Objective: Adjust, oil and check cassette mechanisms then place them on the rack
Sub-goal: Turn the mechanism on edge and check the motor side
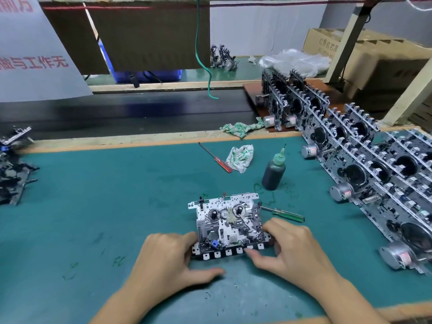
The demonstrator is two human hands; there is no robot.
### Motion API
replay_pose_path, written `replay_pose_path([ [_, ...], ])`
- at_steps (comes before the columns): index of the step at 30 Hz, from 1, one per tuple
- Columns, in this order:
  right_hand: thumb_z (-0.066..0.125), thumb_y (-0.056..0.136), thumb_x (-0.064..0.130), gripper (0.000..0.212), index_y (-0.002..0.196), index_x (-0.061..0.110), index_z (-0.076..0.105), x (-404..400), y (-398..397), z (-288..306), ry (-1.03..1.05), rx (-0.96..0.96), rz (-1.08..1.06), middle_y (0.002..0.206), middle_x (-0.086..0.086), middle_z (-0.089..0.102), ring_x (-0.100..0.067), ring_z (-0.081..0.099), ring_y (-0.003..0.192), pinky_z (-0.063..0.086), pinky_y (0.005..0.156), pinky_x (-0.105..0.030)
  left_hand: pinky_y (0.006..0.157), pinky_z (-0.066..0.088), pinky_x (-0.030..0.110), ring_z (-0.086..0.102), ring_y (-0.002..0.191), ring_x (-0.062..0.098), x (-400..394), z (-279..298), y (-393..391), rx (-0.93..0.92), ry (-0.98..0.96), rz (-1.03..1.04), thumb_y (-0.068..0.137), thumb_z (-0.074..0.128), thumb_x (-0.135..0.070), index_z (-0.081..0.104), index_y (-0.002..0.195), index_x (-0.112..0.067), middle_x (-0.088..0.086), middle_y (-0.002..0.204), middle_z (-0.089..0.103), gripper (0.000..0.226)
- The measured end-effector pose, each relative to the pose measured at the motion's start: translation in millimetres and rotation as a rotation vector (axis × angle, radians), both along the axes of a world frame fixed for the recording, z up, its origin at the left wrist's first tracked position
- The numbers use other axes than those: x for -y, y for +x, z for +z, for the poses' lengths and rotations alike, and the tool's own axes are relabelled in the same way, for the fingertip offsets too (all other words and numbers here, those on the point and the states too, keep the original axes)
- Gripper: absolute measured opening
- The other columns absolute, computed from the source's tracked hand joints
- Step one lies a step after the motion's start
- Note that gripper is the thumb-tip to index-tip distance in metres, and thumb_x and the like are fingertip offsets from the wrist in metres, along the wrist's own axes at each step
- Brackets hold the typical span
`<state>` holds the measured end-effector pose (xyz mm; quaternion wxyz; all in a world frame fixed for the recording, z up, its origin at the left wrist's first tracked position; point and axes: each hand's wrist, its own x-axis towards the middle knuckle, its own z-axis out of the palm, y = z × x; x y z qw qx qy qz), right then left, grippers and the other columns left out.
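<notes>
A cassette mechanism (228, 220) lies flat on the green mat, its row of white keys facing me. My left hand (173, 256) holds its left side, fingers curled at the edge and thumb lying on the mat. My right hand (289, 246) grips its right side, with the thumb pressing on the keys at the front edge. A dark oil bottle (273, 173) with a green nozzle stands upright just beyond the mechanism. Rows of finished mechanisms (374, 169) with silver motors stand on edge on the rack at the right.
A green-handled screwdriver (284, 213) lies right of the mechanism. A red-handled screwdriver (216, 157) and two crumpled rags (240, 157) lie farther back. A pile of dark mechanisms (14, 169) sits at the left edge. A black conveyor belt (131, 111) runs behind the mat.
</notes>
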<state>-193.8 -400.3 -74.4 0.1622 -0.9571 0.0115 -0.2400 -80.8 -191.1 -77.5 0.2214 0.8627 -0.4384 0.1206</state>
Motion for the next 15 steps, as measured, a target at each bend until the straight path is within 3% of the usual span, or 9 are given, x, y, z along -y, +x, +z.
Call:
replay_pose_path([
  [5,0.061,0.068,0.057,0.048,0.062,0.011,0.051,3.1,-2.6,2.2,0.023,-0.061,0.076,0.060,0.011,0.031,-0.010,0.032,0.049,0.030,0.045,-0.022,0.032,0.026,0.016,0.038,0.027,0.023,0.0,-3.6,-2.5,0.081,0.011,0.046,0.070,0.051,-0.061,0.043,0.045,-0.014,0.001,0.032,0.036,0.054],
  [8,0.068,0.068,0.052,0.044,0.062,0.012,0.051,3.8,-1.9,2.1,0.021,-0.053,0.082,0.061,0.013,0.029,-0.005,0.027,0.052,0.022,0.049,-0.016,0.031,0.029,0.017,0.041,0.028,0.022,-1.1,-2.5,-1.0,0.077,0.016,0.019,0.071,0.050,-0.063,0.043,0.047,-0.015,-0.001,0.033,0.038,0.054],
  [12,0.071,0.069,0.044,0.042,0.059,0.012,0.047,1.0,-0.8,0.4,0.018,-0.042,0.056,0.058,0.012,0.029,-0.008,0.028,0.049,0.023,0.046,-0.021,0.032,0.030,0.019,0.043,0.028,0.018,1.0,1.6,-6.2,0.031,0.010,0.043,0.059,0.049,-0.080,0.041,0.048,-0.019,-0.002,0.032,0.039,0.062],
  [15,0.069,0.068,0.050,0.042,0.060,0.017,0.044,0.8,-2.9,1.7,0.043,-0.054,0.054,0.060,0.015,0.028,-0.004,0.026,0.051,0.021,0.047,-0.018,0.032,0.028,0.020,0.041,0.026,0.019,9.3,3.0,-11.6,0.042,-0.057,0.138,0.059,0.053,-0.072,0.041,0.043,-0.017,0.001,0.030,0.037,0.058],
])
